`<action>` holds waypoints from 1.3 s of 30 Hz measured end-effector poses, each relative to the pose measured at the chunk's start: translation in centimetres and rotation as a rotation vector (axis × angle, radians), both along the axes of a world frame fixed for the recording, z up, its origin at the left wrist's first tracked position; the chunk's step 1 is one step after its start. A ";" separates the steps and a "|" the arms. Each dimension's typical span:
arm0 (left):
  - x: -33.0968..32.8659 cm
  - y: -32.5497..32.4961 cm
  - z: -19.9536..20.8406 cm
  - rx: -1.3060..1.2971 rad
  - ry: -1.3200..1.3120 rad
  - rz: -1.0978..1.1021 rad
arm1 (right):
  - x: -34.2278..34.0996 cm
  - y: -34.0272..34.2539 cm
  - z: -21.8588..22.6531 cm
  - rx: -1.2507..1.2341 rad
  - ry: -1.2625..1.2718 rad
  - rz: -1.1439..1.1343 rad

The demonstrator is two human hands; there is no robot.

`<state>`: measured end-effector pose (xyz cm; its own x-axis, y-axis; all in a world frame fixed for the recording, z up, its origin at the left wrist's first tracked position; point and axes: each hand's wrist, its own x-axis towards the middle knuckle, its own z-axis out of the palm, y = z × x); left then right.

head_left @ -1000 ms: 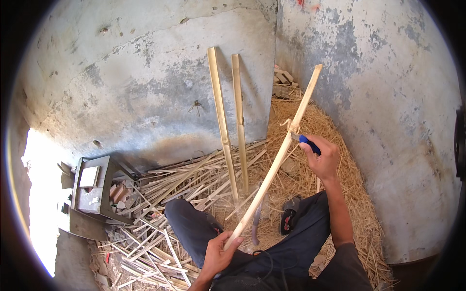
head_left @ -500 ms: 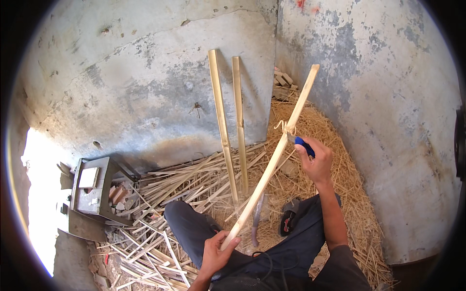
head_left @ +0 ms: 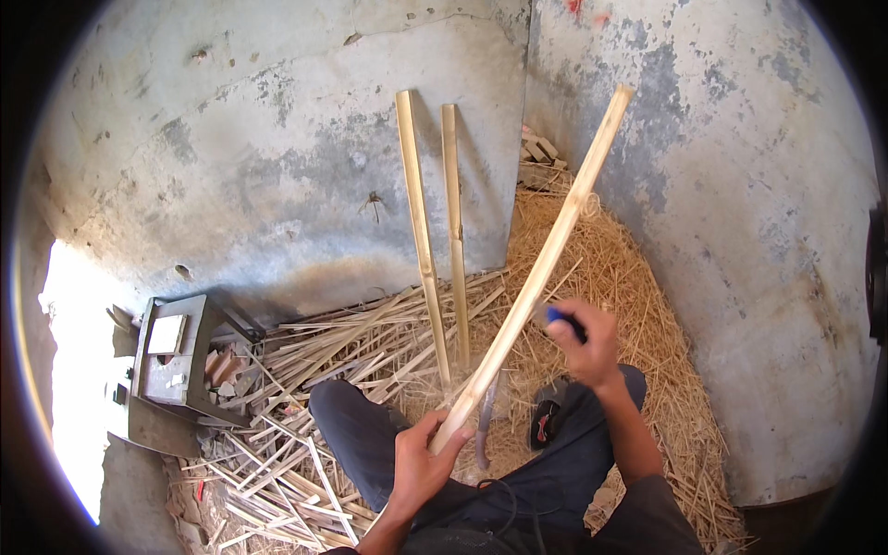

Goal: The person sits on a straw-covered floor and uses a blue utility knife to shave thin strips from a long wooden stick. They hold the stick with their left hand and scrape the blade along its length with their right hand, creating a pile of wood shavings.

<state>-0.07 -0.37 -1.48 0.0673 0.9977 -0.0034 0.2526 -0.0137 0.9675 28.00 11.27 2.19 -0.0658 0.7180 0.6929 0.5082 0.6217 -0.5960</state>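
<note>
Your left hand [head_left: 421,462] is clenched around the lower end of a long pale split bamboo stick [head_left: 536,268], which rises from your lap on a slant up and to the right, its top end crossing in front of the grey concrete wall [head_left: 740,231]. Your right hand [head_left: 592,344] is closed in a fist around a small blue-handled tool [head_left: 558,316]; the hand is blurred, so you cannot tell what kind of tool it is or whether it touches the stick, only that it sits just beside the stick's right edge near the middle of its length.

Beneath your hands lie your legs in dark blue trousers [head_left: 370,439]. A dark sandal [head_left: 546,421] lies by your right knee on a heap of fine straw-coloured shavings [head_left: 638,305] that fills the corner. Two more pale bamboo strips [head_left: 435,231] lean upright against the wall, side by side and just apart. To your left, a pile of thin split bamboo slats [head_left: 314,370] covers the floor, and beyond it stands a low grey box-like stand [head_left: 176,361] in bright light.
</note>
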 end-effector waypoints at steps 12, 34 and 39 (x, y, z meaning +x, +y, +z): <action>3.0 2.4 2.0 0.171 -0.028 0.068 | -4.6 -4.7 -3.2 0.087 -0.260 0.059; -0.6 -2.2 -2.6 -0.093 0.062 0.020 | 4.2 4.0 -0.7 -0.045 -0.080 -0.420; -1.4 -3.7 -3.3 -0.135 0.061 -0.031 | 7.4 6.1 -1.3 -0.167 -0.028 -0.474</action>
<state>-1.50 -4.04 -4.82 0.0937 0.9853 -0.1426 0.3129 0.1069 0.9438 35.35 17.34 0.90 0.2773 0.7746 0.5684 0.7288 0.2159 -0.6498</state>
